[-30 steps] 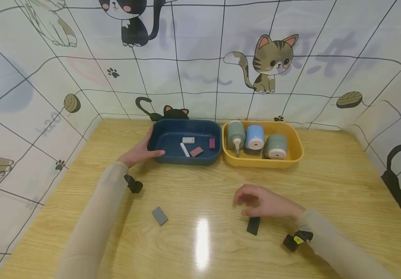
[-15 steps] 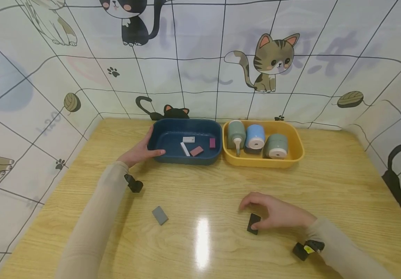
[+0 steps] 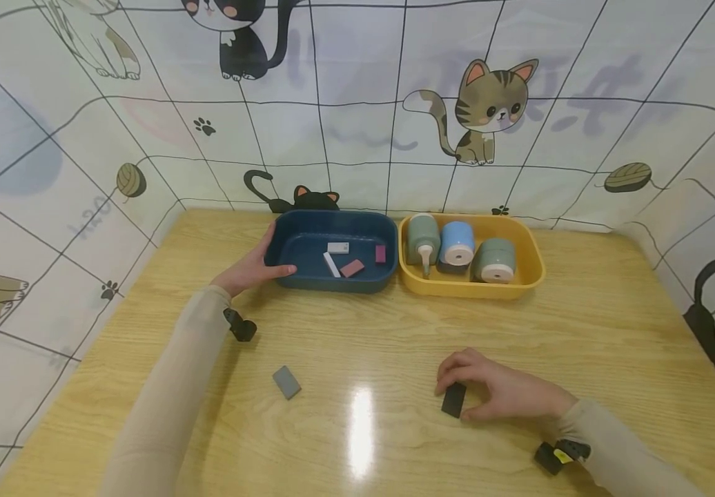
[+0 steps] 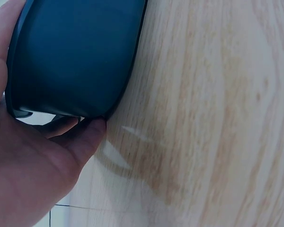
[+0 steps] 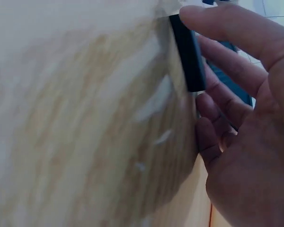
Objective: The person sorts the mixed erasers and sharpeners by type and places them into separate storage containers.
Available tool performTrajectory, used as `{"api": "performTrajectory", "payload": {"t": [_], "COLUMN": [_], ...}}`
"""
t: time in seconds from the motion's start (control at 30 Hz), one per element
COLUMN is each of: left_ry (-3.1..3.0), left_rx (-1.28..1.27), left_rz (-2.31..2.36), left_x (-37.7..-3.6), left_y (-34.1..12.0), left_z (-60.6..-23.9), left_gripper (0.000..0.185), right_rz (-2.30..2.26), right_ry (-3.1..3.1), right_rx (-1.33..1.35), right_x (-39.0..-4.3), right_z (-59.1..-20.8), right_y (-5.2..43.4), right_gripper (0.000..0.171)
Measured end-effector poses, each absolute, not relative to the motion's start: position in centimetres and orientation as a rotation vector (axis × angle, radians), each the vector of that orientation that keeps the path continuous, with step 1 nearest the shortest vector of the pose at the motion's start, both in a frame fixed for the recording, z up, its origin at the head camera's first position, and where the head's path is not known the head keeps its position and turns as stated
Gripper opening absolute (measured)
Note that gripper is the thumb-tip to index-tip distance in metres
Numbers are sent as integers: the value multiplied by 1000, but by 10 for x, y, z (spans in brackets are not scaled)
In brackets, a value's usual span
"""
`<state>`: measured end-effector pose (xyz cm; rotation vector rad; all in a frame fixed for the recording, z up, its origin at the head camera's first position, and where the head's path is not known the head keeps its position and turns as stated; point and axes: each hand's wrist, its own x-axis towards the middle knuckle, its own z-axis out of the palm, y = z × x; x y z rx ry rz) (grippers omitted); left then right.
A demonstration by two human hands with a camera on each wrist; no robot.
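Observation:
A small black block (image 3: 454,398) lies on the wooden table at the front right. My right hand (image 3: 455,402) pinches it between thumb and fingers. In the right wrist view the thumb tops the block (image 5: 185,47) and the fingers of that hand (image 5: 197,59) curl at its other end. My left hand (image 3: 279,252) grips the front left corner of the dark blue tray (image 3: 332,284), thumb along the front wall. In the left wrist view the tray wall (image 4: 75,52) fills the top left, held by that hand (image 4: 52,75). A white, a pink and a maroon block lie in the tray.
A grey block (image 3: 286,382) lies on the table left of centre. A yellow tray (image 3: 469,288) beside the blue one holds three round objects, two green and one blue. Cat-print cloth walls stand on the left, back and right sides of the table (image 3: 612,324).
My right hand has drawn back toward me and come down on the black block, which it now pinches. My left hand has stayed on the blue tray.

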<state>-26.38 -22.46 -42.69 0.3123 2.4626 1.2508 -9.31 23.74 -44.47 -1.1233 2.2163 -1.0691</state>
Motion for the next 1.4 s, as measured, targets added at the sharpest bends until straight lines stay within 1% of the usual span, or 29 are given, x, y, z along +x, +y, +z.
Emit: {"api": "performTrajectory", "payload": {"t": [0.4, 0.6, 0.87, 1.13, 1.4], "left_ry": [2461, 2455, 2449, 2434, 2446], "left_rx": [318, 326, 312, 311, 312], "left_rz": [1250, 1259, 1276, 1290, 1280], "left_x": [-263, -264, -265, -265, -265], "left_y": [-225, -224, -226, -227, -227], "left_z": [-427, -426, -428, -430, -429], "left_gripper": [111, 110, 114, 113, 113], "right_rz": [-1055, -1071, -1102, -1113, -1098], "right_ry": [2219, 2208, 2194, 2192, 2172], "right_rx": [-1232, -1245, -1192, -1153, -1050], "right_x": [-95, -96, -98, -101, -107], "right_z": [-450, -451, -452, -449, -444], "right_y": [237, 237, 237, 238, 235], "right_gripper": [33, 31, 32, 30, 28]}}
